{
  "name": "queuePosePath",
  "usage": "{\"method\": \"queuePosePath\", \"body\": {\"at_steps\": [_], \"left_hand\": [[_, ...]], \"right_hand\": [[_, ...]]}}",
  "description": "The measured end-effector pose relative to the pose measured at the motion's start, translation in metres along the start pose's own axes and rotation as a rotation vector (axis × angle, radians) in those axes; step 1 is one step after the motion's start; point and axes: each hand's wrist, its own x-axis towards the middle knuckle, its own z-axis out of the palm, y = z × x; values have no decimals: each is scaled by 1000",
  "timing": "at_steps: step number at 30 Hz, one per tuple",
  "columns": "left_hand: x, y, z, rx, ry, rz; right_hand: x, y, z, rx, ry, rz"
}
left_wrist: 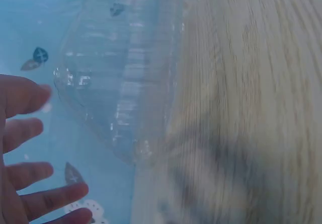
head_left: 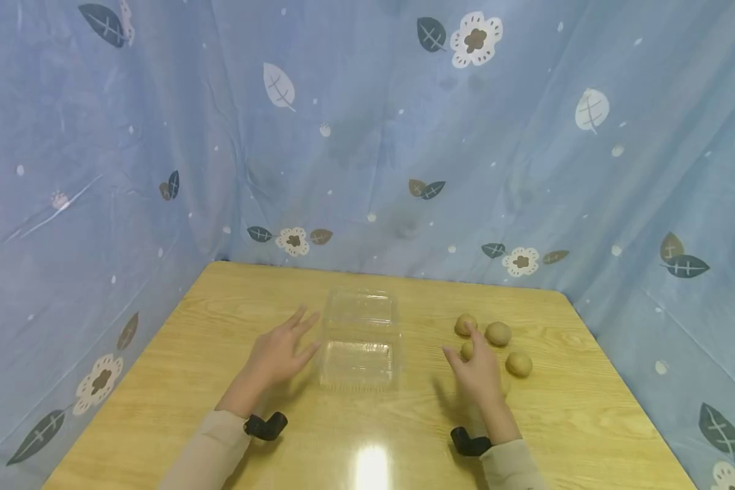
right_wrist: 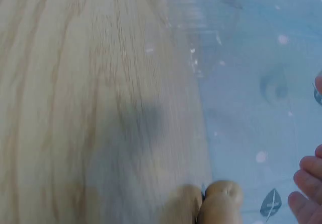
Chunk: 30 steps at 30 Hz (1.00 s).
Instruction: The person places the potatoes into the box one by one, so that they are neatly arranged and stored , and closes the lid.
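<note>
A clear plastic box [head_left: 359, 364] with its hinged lid [head_left: 360, 307] laid back lies on the wooden table. My left hand [head_left: 280, 354] is beside the box's left side, its fingers spread and nothing in it. In the left wrist view, these fingers [left_wrist: 55, 199] are apart, with the clear box [left_wrist: 123, 78] past them. Several round tan balls [head_left: 498, 333], like small potatoes or fruit, sit right of the box. Over the nearer ones is my right hand [head_left: 479, 371], thumb and fingers apart, partly hiding them. One ball [right_wrist: 220, 211] in the right wrist view has a small dimple.
The light wooden table [head_left: 251, 286] meets a blue curtain [head_left: 355, 136] with leaf and flower prints at its back and sides. Black wrist mounts [head_left: 266, 427] sit on both wrists. A bright reflection shows near the table's front.
</note>
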Motion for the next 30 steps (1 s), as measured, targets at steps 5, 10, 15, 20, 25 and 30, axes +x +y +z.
{"method": "queuePosePath", "body": {"at_steps": [5, 10, 15, 20, 25, 30], "left_hand": [[5, -2, 6, -98, 21, 52], [8, -7, 11, -161, 21, 65], [7, -11, 14, -230, -27, 75], [4, -14, 20, -342, -106, 104], [4, -16, 25, -406, -132, 152], [0, -16, 28, -468, -157, 155]], "right_hand": [[-3, 7, -15, 48, 37, -9], [-7, 18, -25, 93, 45, -12], [-15, 28, -33, 166, 61, 23], [-26, 36, -42, 199, 88, 98], [-32, 43, -50, 233, 147, 101], [-39, 52, -56, 245, 152, 126]]}}
